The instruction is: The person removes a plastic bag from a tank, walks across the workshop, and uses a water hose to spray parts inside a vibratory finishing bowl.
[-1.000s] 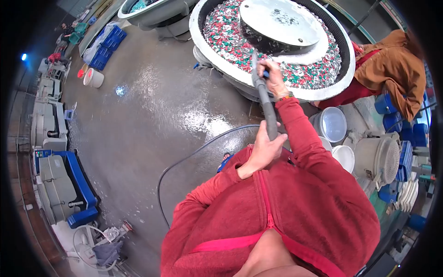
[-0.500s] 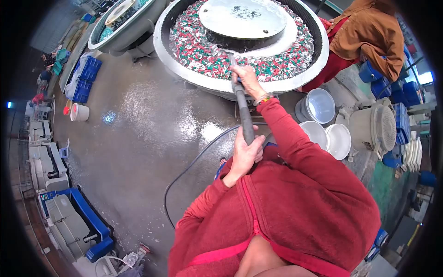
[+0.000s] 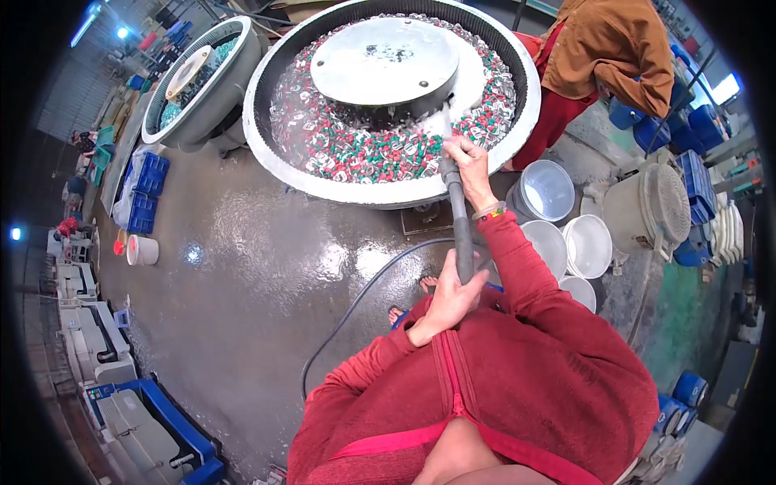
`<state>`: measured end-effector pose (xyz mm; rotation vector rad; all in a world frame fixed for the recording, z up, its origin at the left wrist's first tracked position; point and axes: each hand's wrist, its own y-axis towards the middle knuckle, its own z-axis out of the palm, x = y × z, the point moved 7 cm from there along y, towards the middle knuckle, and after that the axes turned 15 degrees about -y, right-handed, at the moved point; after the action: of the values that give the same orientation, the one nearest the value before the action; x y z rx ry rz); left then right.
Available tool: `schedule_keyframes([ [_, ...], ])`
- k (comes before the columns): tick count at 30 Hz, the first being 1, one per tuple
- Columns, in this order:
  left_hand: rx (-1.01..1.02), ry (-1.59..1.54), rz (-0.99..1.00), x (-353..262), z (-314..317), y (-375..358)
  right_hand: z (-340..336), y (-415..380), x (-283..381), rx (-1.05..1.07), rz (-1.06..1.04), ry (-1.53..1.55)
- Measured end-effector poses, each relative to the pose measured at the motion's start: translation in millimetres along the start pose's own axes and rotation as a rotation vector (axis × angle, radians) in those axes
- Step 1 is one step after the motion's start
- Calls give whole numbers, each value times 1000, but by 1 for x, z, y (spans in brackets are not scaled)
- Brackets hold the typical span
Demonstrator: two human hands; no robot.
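Left hand [image 3: 449,301] closed around the rear end of the spray lance [image 3: 459,220], close to my chest; the grey hose [image 3: 356,301] trails from it across the wet floor [image 3: 242,267]. Right hand [image 3: 466,167] wrapped around the lance farther forward, just past the near rim of the round tub [image 3: 388,191]. Nozzle points into the trough; spray strikes the red, green and white pieces [image 3: 356,149] at the right side of the centre plate [image 3: 384,61]. Pieces there look wet and foamy. Judgement: rinse is under way; I cannot tell how much of the ring is done. White buckets [image 3: 566,242] stand right of the tub. A person in a brown jacket [image 3: 614,48] bends at the tub's far right edge. Second tub [image 3: 202,81] sits far left.
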<state>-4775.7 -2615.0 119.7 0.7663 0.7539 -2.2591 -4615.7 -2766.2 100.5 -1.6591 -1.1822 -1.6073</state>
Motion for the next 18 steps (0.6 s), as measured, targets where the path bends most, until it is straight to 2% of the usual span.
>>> schedule_keyframes([
  [2, -14, 65, 16, 6, 2, 5, -12, -1, 9, -201, -123, -146],
  [4, -17, 163, 65, 12, 2, 11, -29, 4, -21, -314, 1, -236],
  [6, -22, 292, 109, 14, 8, 11, -29, -14, 10, -176, 384, 194],
  [9, -14, 437, 166, 11, 18, 9, -28, -29, -17, 80, 531, 379],
  [11, 2, 422, 154, 12, 20, 11, -22, -36, -20, 207, 560, 482],
  [14, 12, 302, 34, 21, 13, 4, -24, -44, -14, 120, 521, 533],
  [18, 44, 326, 70, 20, 13, -2, -28, -46, -12, 132, 509, 539],
])
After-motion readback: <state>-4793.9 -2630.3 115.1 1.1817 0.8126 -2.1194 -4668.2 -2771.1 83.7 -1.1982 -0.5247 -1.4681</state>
